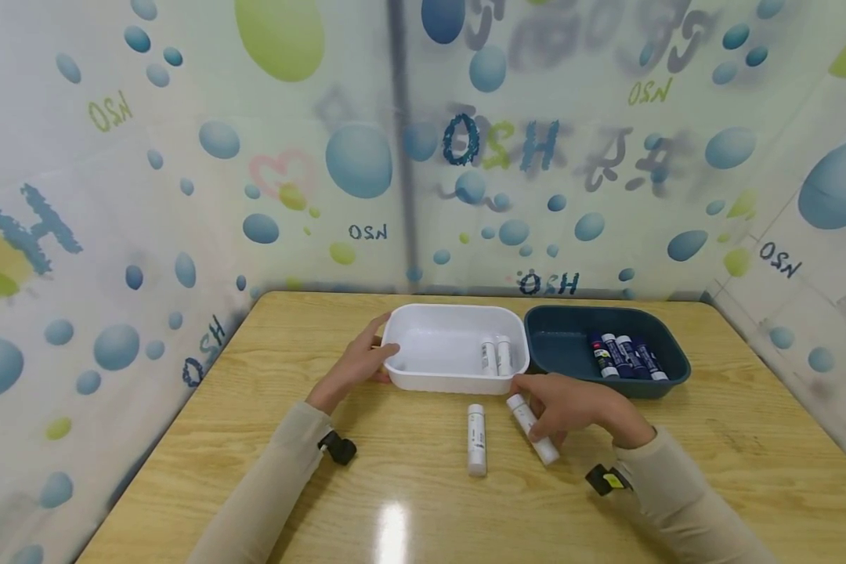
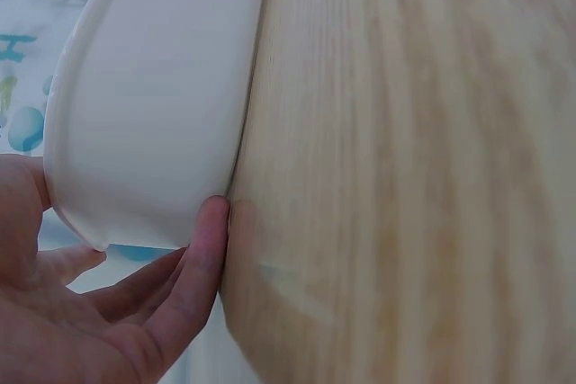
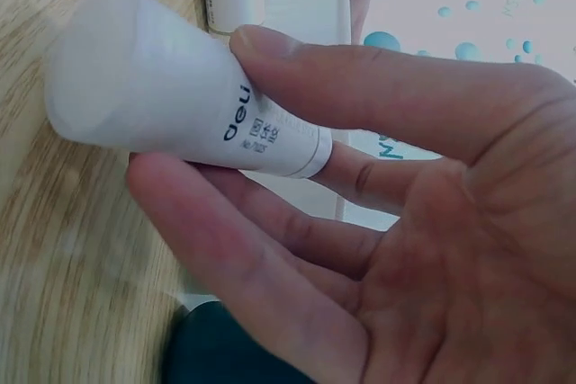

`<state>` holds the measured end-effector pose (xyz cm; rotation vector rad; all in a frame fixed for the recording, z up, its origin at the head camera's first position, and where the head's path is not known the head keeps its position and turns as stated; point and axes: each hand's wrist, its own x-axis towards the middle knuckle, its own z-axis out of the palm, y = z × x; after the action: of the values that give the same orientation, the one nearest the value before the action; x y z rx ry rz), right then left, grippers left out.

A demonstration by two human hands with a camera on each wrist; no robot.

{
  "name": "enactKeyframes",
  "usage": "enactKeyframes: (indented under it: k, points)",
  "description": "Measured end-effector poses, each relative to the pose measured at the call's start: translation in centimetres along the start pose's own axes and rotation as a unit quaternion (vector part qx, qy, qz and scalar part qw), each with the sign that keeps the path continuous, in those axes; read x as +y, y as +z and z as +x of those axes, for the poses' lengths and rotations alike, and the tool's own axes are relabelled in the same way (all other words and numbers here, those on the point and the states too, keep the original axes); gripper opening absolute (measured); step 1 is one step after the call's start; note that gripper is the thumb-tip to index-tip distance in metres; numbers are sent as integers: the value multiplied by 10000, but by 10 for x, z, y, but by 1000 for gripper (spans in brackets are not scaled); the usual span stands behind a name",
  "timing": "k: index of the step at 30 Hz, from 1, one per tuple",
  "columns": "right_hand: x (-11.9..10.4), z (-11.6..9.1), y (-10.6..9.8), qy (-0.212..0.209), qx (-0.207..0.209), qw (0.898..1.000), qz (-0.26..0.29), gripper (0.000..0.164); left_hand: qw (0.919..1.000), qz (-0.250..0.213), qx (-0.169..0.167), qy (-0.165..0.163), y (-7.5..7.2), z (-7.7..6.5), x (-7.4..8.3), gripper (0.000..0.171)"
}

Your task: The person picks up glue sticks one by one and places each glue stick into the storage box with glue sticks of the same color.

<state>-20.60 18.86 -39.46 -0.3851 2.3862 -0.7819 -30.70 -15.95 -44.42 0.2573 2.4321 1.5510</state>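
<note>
My left hand (image 1: 358, 362) holds the left end of a white plastic tray (image 1: 423, 382), thumb over the rim and fingers against the outside. In the left wrist view, the fingers (image 2: 209, 231) touch the tray's wall (image 2: 162, 87) low down near the table. Between thumb and fingers my right hand (image 1: 571, 403) grips a white glue stick (image 1: 533, 429), tilted in front of the tray's right corner. "deli" is printed on this glue stick (image 3: 171, 87) in the right wrist view. Another white glue stick (image 1: 476, 440) lies on the table to its left. Two white glue sticks (image 1: 497, 357) are inside the white tray.
A dark teal tray (image 1: 557, 351) stands against the white tray's right side, with several dark blue, white-capped sticks (image 1: 627, 357) in its right part. Both trays are near the back of the wooden table (image 1: 254, 439). Patterned curtains (image 1: 310, 196) hang behind and beside it.
</note>
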Motion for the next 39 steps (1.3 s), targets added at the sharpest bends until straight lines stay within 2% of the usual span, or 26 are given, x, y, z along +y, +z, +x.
enactKeyframes:
  k: [10, 20, 29, 39]
  points:
    - [-3, -2, -2, -177, 147, 9997, 68, 57, 10000, 14, 24, -72, -1, 4, -7, 70]
    - [-9, -8, -6, -304, 303, 9989, 174, 55, 10000, -10, 39, -69, -1, 2, -6, 70]
    - [-11, -10, -9, -378, 625, 9973, 81, 53, 10000, -34, 15, -49, 0, 2, -5, 70]
    - [-15, -14, -19, -509, 740, 9957, 215, 56, 10000, -6, 35, -40, 1, 4, -7, 70]
